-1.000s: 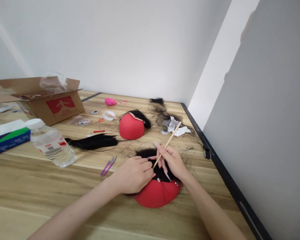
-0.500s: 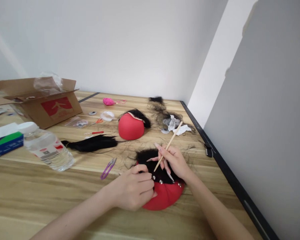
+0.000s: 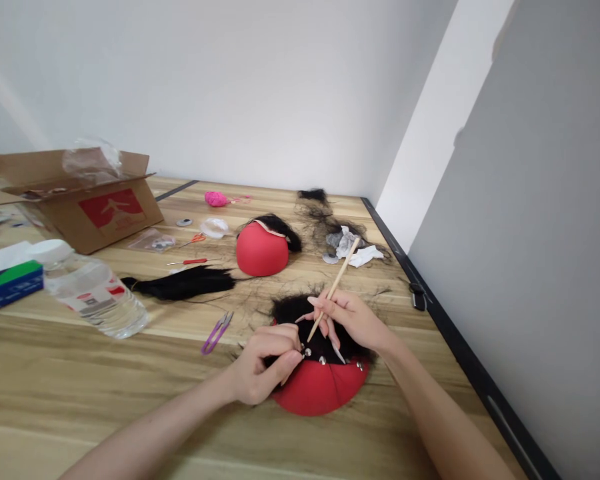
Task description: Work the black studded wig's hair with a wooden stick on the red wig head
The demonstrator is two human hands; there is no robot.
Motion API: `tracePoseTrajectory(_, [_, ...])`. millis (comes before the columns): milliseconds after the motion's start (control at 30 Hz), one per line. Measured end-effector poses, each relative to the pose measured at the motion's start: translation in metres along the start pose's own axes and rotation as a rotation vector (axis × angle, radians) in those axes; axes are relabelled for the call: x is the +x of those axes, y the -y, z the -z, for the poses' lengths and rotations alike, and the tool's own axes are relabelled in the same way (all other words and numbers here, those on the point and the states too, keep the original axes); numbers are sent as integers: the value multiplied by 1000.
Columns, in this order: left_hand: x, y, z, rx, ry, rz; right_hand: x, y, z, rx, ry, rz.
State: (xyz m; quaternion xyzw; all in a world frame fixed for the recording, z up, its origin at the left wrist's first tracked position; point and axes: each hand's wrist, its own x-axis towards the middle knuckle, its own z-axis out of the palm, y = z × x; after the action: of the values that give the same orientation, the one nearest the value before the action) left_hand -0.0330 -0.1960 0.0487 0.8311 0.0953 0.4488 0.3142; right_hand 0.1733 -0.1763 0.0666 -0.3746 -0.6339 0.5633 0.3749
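A red head form (image 3: 320,393) lies close in front of me, partly covered by a black hairpiece (image 3: 295,307). Several silver pins (image 3: 323,360) run along the hairpiece's near edge. My right hand (image 3: 353,320) grips a thin wooden stick (image 3: 345,263) like a pen, its lower end down against the black hair. At the left side of the form, my left hand (image 3: 267,363) is closed in a pinch by the pinned edge; what lies between its fingertips is too small to make out. Dark strands show under that hand.
Purple thread snips (image 3: 217,332), a black hair bundle (image 3: 185,283) and a water bottle (image 3: 97,293) lie to the left. Behind are a second red form (image 3: 263,250), a red-handled tool (image 3: 194,261), orange scissors (image 3: 195,239), crumpled tissue (image 3: 365,256) and a cardboard box (image 3: 110,213).
My left hand has turned, drawn slightly left and brought its thumb up to the fingertips, baring more of the red form. The stick has tipped a little more upright in my right hand.
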Motion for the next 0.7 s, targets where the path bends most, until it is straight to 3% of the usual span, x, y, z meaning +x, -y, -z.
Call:
tracePoseTrajectory(133, [-1,-1,0,-13,19,32,0,2,4,-16,52,-15])
tracePoseTrajectory(467, [4,-7,4,18,147,93,0,3,-2,-50,-48,-47])
tracePoseTrajectory(700, [5,-7,6,-9,176,102,-1,5,-6,-84,-74,-54])
